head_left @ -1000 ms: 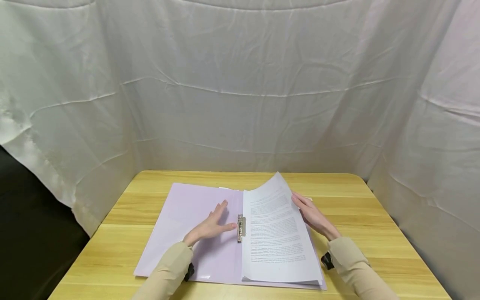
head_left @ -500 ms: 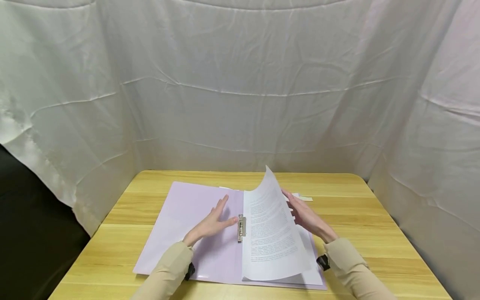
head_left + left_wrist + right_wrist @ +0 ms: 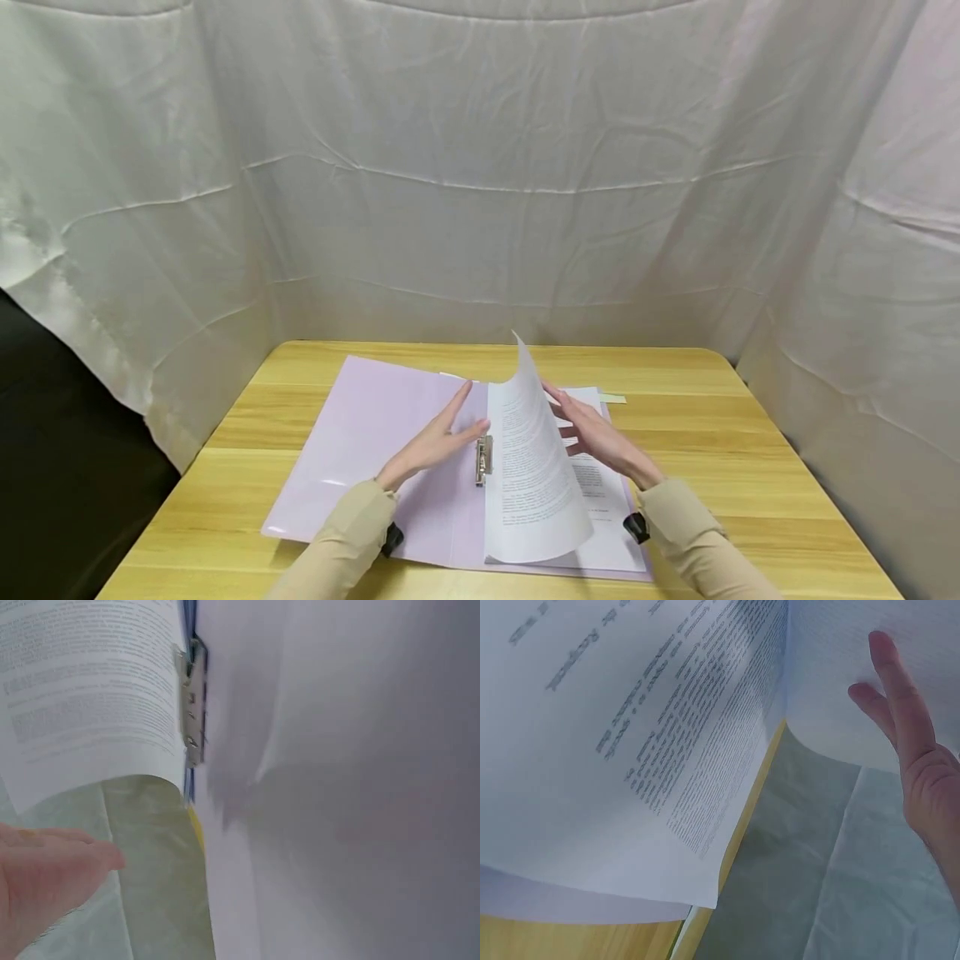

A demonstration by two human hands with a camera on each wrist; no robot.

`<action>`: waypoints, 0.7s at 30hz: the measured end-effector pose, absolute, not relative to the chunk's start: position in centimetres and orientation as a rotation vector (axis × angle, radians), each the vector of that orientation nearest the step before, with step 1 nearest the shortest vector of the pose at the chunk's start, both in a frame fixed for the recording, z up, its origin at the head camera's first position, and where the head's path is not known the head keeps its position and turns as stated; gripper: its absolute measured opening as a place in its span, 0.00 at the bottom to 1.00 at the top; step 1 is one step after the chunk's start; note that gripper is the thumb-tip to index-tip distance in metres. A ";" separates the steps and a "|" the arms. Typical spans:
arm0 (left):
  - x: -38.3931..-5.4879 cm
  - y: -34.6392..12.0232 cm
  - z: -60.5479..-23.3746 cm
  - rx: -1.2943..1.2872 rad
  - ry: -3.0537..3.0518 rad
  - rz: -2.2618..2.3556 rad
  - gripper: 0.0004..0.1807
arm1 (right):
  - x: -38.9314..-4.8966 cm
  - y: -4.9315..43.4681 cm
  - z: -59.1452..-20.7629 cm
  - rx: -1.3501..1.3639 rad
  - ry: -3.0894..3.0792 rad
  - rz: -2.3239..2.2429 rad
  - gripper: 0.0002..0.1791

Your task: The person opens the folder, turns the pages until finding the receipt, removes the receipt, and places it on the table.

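A lilac folder [image 3: 360, 433] lies open on the wooden table [image 3: 720, 417], with a metal clip [image 3: 483, 458] at its spine. A printed top sheet [image 3: 532, 467] stands curled up from the paper stack [image 3: 611, 517]. My right hand [image 3: 592, 433] is behind the sheet, and its straight fingers [image 3: 900, 697] push the sheet toward the spine. My left hand [image 3: 442, 437] hovers over the left cover beside the clip, fingers straight and reaching toward the sheet's edge. In the left wrist view the hand [image 3: 45, 877] holds nothing, and the clip [image 3: 195, 705] and sheet [image 3: 82, 682] are just ahead of it.
A small pale paper slip [image 3: 611, 398] lies on the table beyond the stack. White cloth [image 3: 480, 183] hangs on the back and both sides. The table's far edge meets the cloth; its left edge drops to a dark area [image 3: 67, 467].
The top sheet has risen from slightly lifted to nearly upright. My right hand moved left beneath it. My left hand lifted off the cover and reached toward the sheet.
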State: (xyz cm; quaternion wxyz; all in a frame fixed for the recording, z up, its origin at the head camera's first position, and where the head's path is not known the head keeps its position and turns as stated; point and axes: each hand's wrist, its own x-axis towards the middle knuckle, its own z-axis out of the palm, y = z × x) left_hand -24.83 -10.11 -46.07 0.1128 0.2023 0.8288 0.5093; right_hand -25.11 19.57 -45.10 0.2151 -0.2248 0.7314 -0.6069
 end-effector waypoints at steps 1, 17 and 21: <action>-24.8 -10.0 -45.9 0.605 2.426 1.501 0.50 | -25.1 19.4 -45.1 -0.617 2.035 -1.678 0.31; -24.9 -8.6 -44.2 0.682 2.305 1.629 0.48 | -25.0 18.2 -45.4 -0.708 2.069 -1.584 0.33; -25.1 -8.3 -43.9 0.678 2.259 1.676 0.47 | -25.0 18.0 -45.4 -0.734 2.053 -1.581 0.32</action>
